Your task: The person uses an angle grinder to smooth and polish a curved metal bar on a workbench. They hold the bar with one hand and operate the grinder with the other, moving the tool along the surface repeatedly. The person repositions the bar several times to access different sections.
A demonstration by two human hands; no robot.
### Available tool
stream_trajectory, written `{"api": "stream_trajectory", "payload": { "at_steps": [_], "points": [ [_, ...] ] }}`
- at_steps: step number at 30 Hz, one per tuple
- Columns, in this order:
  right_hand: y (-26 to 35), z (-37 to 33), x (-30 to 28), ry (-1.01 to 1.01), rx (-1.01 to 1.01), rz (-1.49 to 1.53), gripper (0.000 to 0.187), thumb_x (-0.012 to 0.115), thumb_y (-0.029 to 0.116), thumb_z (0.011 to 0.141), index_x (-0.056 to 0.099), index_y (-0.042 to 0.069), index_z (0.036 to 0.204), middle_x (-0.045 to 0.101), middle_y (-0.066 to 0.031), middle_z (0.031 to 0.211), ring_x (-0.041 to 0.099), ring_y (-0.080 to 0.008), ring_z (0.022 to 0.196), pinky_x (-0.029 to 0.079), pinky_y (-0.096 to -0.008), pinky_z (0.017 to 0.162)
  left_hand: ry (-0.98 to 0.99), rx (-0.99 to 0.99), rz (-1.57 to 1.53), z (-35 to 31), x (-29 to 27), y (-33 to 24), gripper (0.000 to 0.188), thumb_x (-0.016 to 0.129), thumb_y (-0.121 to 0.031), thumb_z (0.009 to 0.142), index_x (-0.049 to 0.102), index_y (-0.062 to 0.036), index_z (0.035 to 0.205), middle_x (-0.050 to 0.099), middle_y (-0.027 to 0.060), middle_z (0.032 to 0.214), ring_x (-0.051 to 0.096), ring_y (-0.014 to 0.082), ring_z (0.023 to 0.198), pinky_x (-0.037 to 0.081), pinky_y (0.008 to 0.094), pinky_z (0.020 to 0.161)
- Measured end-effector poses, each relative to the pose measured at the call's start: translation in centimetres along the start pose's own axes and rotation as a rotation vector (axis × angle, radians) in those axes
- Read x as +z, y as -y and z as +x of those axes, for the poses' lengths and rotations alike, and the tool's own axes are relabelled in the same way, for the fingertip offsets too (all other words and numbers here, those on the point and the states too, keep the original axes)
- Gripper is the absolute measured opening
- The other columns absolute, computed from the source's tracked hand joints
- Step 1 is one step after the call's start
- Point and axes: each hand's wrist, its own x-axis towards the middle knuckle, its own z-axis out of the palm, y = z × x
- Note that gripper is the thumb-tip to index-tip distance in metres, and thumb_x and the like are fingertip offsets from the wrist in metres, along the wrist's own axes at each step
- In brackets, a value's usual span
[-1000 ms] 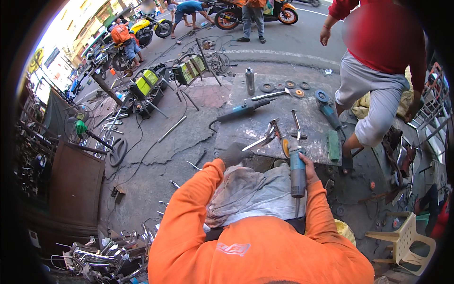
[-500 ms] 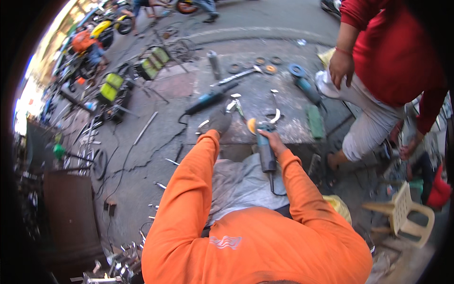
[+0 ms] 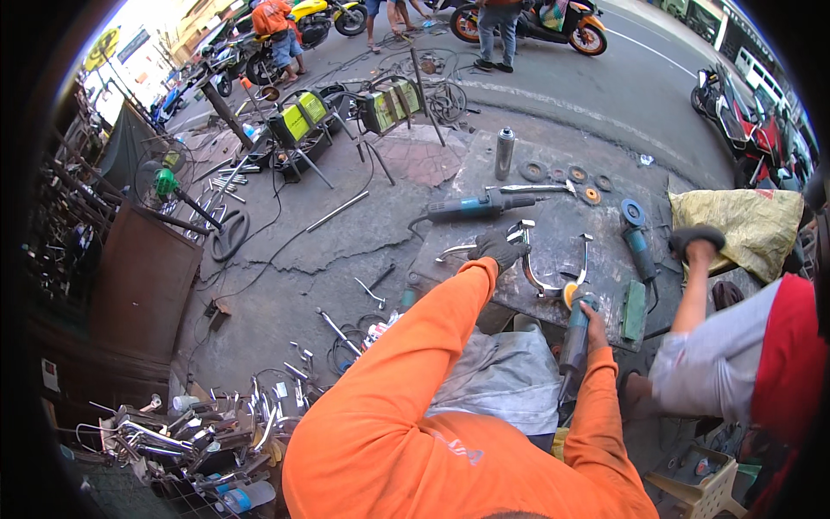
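My left hand [image 3: 501, 251], in a dark glove, is closed round a shiny bent metal part [image 3: 526, 233] over the worktable [image 3: 596, 233]. The part's curved end reaches toward the grinder. My right hand [image 3: 595, 322] grips the body of a teal and grey angle grinder [image 3: 574, 342], its yellow disc [image 3: 571, 295] at the upper end beside that curve. Whether disc and metal touch, I cannot tell. A second curved metal part [image 3: 585, 258] lies just right of it on the table. A grey cloth [image 3: 497, 372] covers my lap.
A teal straight grinder [image 3: 475, 206], a spray can [image 3: 504, 154], several discs [image 3: 590, 195] and another angle grinder [image 3: 638, 245] are on the table, with a green block [image 3: 633, 310]. A person's leg [image 3: 705, 372] is close on the right. Metal scraps [image 3: 190, 441] pile up lower left.
My view has swung, shifting the scene in the picture. The bent part and grinder disc are nearer each other. The person in red appears lower and farther right.
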Motion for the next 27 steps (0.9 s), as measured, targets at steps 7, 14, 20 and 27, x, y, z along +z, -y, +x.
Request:
{"api": "stream_trajectory", "payload": {
  "at_steps": [7,14,20,27],
  "points": [
    [-0.4,-1.2,4.8,0.273,-0.139,-0.195,0.044,0.078,0.043,0.084,0.074,0.001,0.097,0.068,-0.0043,0.084,0.063,-0.0144,0.069,0.05,-0.0312,0.065,-0.112,0.008,0.064,-0.6,0.3,1.0,0.064,0.067,-0.06,0.085,0.071,-0.0118,0.127,0.068,0.0246,0.127,0.064,0.0434,0.12,0.05,0.0515,0.099],
    [-0.1,-0.3,2.4,0.057,-0.095,-0.218,0.046,0.079,0.043,0.083,0.074,0.004,0.106,0.068,-0.0043,0.086,0.065,-0.0178,0.071,0.051,-0.0331,0.066,-0.079,0.116,0.1,-0.5,0.0,1.8,0.059,0.067,-0.055,0.09,0.066,-0.0122,0.131,0.067,0.0223,0.128,0.062,0.0434,0.121,0.049,0.048,0.102],
    [1.4,0.4,-0.7,0.03,-0.02,-0.045,0.049,0.077,0.045,0.085,0.071,0.004,0.113,0.067,-0.0054,0.09,0.064,-0.0181,0.073,0.051,-0.0341,0.065,0.05,0.123,0.211,3.1,1.0,3.0,0.069,0.065,-0.064,0.09,0.06,-0.0198,0.143,0.066,0.0228,0.133,0.063,0.0432,0.123,0.048,0.0481,0.104],
    [1.3,-4.6,5.9,0.193,-0.054,-0.286,0.062,0.079,0.051,0.08,0.072,-0.003,0.108,0.07,-0.0111,0.094,0.066,-0.0201,0.077,0.052,-0.035,0.068,0.077,0.157,0.222,2.3,-0.7,2.5,0.061,0.071,-0.051,0.088,0.068,-0.0057,0.129,0.069,0.0259,0.124,0.065,0.0435,0.117,0.05,0.048,0.098]
  ]
}}
